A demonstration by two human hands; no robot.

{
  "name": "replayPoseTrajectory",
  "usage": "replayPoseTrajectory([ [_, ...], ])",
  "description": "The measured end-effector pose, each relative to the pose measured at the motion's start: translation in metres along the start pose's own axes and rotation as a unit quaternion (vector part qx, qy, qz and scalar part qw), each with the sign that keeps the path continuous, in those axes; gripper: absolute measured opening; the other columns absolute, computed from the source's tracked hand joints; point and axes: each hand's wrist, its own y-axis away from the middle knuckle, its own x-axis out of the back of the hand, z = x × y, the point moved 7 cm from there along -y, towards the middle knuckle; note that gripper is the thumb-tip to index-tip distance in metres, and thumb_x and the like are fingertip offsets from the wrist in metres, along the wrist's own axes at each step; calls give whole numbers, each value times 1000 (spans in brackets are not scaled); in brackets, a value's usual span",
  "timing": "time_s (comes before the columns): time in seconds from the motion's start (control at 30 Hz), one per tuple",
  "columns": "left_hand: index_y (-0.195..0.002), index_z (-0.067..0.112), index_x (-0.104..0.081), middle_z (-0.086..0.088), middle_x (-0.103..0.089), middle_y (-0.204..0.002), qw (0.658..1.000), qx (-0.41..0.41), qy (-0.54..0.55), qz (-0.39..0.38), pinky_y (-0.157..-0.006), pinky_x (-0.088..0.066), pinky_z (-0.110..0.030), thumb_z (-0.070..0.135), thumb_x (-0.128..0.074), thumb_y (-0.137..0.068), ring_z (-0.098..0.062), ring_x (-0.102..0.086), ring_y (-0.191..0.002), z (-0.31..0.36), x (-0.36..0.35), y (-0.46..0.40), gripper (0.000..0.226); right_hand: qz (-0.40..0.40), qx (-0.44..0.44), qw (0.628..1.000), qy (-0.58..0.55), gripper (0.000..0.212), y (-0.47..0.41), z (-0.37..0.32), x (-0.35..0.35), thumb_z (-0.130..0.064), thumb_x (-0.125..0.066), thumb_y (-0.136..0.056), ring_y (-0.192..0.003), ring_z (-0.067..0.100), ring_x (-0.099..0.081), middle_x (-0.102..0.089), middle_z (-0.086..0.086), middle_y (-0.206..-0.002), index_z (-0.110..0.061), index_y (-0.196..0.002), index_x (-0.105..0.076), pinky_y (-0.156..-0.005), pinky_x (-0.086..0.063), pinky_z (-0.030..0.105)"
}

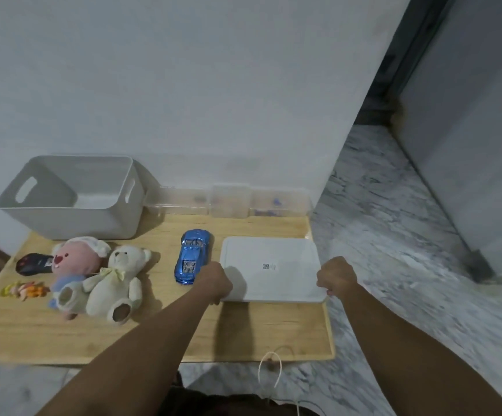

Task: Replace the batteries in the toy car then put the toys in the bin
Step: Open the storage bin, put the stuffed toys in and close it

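A blue toy car point(193, 256) lies on the wooden table, nose toward me. Right of it sits a flat white lid point(270, 267) with a small code label. My left hand point(215, 282) grips the lid's near left corner, and my right hand point(335, 276) grips its near right corner. A grey bin point(72, 196) with cut-out handles stands open at the back left. In front of it lie a pink plush point(74, 264), a cream teddy bear point(117, 280), a dark toy car point(33, 263) and a small orange-yellow figure point(23, 290).
Clear plastic boxes point(230, 201) line the wall behind the table point(243, 334). The table's right edge meets a marble-patterned floor point(394, 235). A thin white cord point(269, 373) loops below the near edge.
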Motion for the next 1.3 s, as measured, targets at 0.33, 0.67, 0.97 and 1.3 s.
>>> replayPoseTrajectory([
  [0.33, -101, -5, -56, -15, -59, -76, 999, -7, -23, -26, -39, -43, -25, 11, -55, -83, -20, -57, -52, -3, -6, 5, 25, 14, 23, 999, 33, 18, 3, 1, -6, -4, -54, -77, -77, 30, -67, -67, 14, -88, -1, -93, -62, -68, -60, 36],
  [0.67, -84, 5, -65, -4, -65, -69, 997, -14, 0, -78, -72, -58, -35, 25, -65, -85, -17, -62, -65, -10, 53, 3, 20, -20, 118, 985, 128, 5, 19, -85, -10, -10, -56, -78, -67, 23, -62, -62, 6, -79, -8, -83, -57, -54, -47, 26],
  [0.97, -89, 2, -66, -10, -70, -82, 998, 14, 33, -43, -70, -57, -37, 25, -75, -83, -23, -66, -67, -80, 149, -6, 26, -173, 228, 956, 65, 19, 78, -211, -76, -12, -72, -79, -72, 26, -70, -67, 13, -80, 2, -89, -65, -64, -60, 37],
  [1.3, -117, 10, -58, -9, -60, -119, 977, 20, -110, 180, -87, -51, -33, 21, -62, -78, -26, -58, -110, -216, 240, -38, 41, -263, 266, 919, 123, 28, 174, -308, -206, -20, -71, -84, -58, 26, -65, -70, 17, -86, -1, -104, -65, -60, -59, 40],
])
